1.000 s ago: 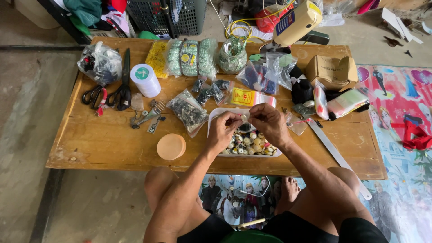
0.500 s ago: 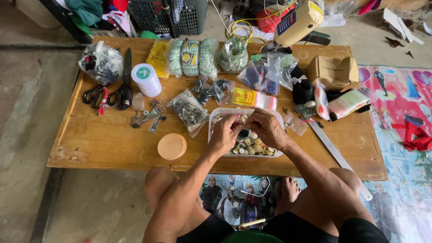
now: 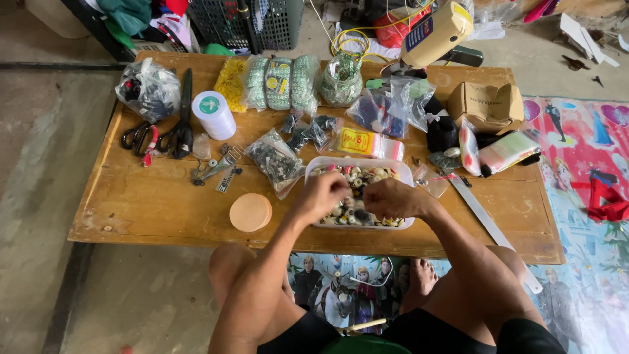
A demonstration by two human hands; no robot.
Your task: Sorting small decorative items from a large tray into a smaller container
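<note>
— 2 hands, where?
— Left hand (image 3: 322, 194) and right hand (image 3: 392, 198) are both in the clear plastic tub of buttons (image 3: 359, 190), at the wooden table's (image 3: 144, 203) near edge.
— Fingers?
— Curled down among the buttons; I cannot tell whether they pinch any.

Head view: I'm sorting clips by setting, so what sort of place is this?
Probably a home craft or sewing corner on a bare floor. A low wooden table holds scissors, a thread spool and bagged small parts, and both hands dig in a white tray of buttons.
</note>
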